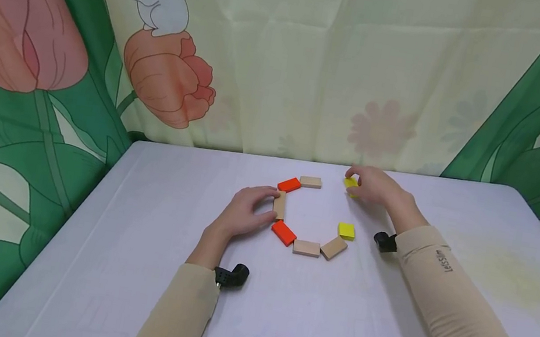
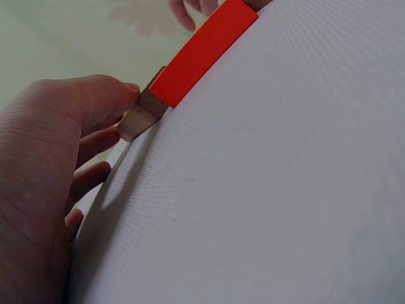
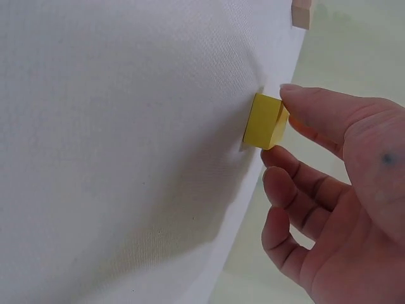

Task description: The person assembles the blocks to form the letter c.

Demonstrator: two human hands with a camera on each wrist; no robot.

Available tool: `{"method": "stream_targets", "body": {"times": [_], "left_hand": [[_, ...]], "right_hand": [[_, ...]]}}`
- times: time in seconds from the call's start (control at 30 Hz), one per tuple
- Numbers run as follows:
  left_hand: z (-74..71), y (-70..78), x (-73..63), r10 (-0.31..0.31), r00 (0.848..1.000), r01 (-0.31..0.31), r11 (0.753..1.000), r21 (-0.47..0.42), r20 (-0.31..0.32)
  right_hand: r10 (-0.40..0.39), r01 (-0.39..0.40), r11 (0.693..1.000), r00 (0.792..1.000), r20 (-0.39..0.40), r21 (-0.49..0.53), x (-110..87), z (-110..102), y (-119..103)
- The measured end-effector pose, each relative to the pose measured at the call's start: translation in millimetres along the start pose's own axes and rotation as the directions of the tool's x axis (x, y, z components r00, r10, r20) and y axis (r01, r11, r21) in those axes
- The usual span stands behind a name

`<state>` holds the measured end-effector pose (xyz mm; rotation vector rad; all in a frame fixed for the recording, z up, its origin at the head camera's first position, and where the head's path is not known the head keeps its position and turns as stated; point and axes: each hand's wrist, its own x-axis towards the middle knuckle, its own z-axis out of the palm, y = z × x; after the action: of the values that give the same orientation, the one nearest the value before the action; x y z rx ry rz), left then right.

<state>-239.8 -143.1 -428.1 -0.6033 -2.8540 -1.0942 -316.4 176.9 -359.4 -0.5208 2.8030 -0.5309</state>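
My left hand (image 1: pixel 245 210) pinches a plain wooden block (image 1: pixel 279 205) at the left side of a curved row of blocks on the table. In the left wrist view, the thumb lies at that block's end, beside an orange-red block (image 2: pixel 204 54). At the upper right of the row, my right hand (image 1: pixel 377 187) pinches a yellow block (image 1: pixel 350 183) between thumb and fingers. The right wrist view shows this yellow block (image 3: pixel 263 121) close over the white cloth, the other fingers loosely curled below it.
Another yellow block (image 1: pixel 346 231) lies nearer me, touching a slanted wooden block (image 1: pixel 334 248). A wooden block (image 1: pixel 307 248) and an orange-red block (image 1: pixel 283 233) continue the row leftward. At the back are an orange-red block (image 1: pixel 290 184) and a wooden block (image 1: pixel 311 182). A printed curtain (image 1: pixel 284 76) hangs behind the table.
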Motion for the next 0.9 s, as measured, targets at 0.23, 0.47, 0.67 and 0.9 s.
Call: {"method": "stream_targets", "body": {"times": [0.23, 0.47, 0.67, 0.9], "left_hand": [[-0.3, 0.7, 0.3, 0.011, 1.000, -0.011, 1.000, -0.004, -0.006], [0.0, 0.7, -0.8, 0.014, 1.000, -0.014, 1.000, -0.009, -0.012], [-0.1, 1.0, -0.9, 0.002, 1.000, -0.002, 1.000, -0.006, -0.005], [-0.3, 1.1, 0.0, -0.011, 1.000, 0.011, 1.000, -0.001, -0.003]], "right_hand": [[0.011, -0.011, 1.000, 1.000, -0.002, -0.012, 0.1, 0.1, 0.4], [0.033, -0.033, 0.999, 0.999, 0.003, -0.018, -0.6, 1.7, -1.0], [0.030, -0.030, 0.999, 1.000, 0.001, -0.022, 1.6, 3.2, -2.7], [0.015, -0.015, 1.000, 1.000, -0.004, -0.017, 3.3, 3.9, -4.8]]}}
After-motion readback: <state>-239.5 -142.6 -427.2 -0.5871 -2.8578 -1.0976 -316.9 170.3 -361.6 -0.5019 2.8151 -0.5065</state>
